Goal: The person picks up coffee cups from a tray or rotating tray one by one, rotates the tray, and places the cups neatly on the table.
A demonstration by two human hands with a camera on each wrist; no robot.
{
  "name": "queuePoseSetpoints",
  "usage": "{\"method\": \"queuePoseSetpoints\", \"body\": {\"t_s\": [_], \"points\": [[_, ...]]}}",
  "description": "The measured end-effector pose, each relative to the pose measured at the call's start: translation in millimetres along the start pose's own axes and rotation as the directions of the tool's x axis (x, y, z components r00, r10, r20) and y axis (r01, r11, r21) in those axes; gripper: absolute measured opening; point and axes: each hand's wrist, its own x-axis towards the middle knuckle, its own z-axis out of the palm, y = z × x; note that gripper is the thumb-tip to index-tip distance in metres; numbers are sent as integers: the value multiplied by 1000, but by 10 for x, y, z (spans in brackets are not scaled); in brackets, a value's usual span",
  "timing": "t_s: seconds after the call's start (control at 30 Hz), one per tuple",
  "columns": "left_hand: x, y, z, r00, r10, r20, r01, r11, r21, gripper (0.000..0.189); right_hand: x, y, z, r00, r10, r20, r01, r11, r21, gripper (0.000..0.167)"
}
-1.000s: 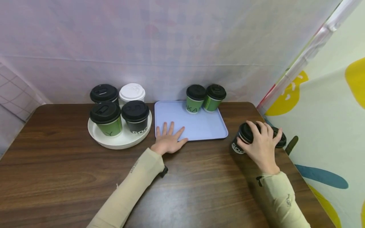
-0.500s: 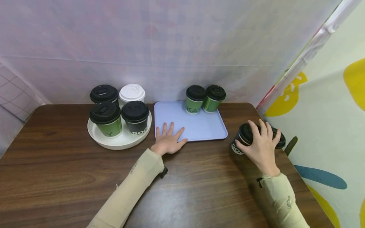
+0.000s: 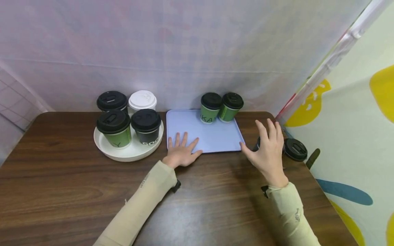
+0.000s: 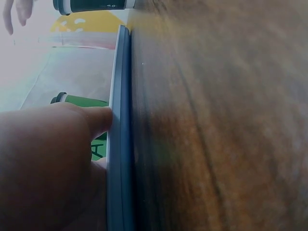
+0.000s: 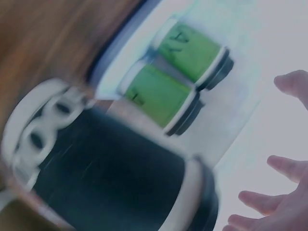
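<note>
My left hand (image 3: 181, 153) lies with spread fingers on the near left edge of a pale blue rectangular tray (image 3: 221, 140); in the left wrist view its thumb touches the rim. My right hand (image 3: 267, 152) hovers with fingers and thumb spread, holding nothing. Behind it in the head view, mostly hidden, stands a black paper cup (image 5: 110, 163) with white lettering and a black lid. The right wrist view shows a gap between that cup and my fingertips. Two green paper cups (image 3: 209, 111) with black lids stand side by side at the tray's back right.
A round white tray (image 3: 120, 157) at left bears several lidded cups, including a green one (image 3: 118, 138), a black one (image 3: 149, 135) and one with a white lid (image 3: 142, 99). Another black-lidded cup (image 3: 296, 149) is by the table's right edge. Curtains hang behind and at right.
My right hand has come off the black cup, rising and shifting left, with its fingers spread wider. The left hand and the trays have stayed in place.
</note>
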Motion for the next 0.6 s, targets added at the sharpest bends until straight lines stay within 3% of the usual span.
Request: {"method": "queuePoseSetpoints", "body": {"t_s": [0.13, 0.3, 0.6], "points": [[-24, -21, -4, 1000, 0, -7, 0, 1000, -3, 68, 111, -146, 160, 1000, -3, 13, 2, 998, 57, 76], [-45, -21, -17, 1000, -3, -10, 3, 1000, -3, 67, 235, -279, 331, 992, 62, 107, -73, 992, 99, 75], [-21, 0, -10, 1000, -3, -14, 3, 1000, 6, 67, 450, -316, 618, 940, 214, 264, -245, 965, 93, 82]]}}
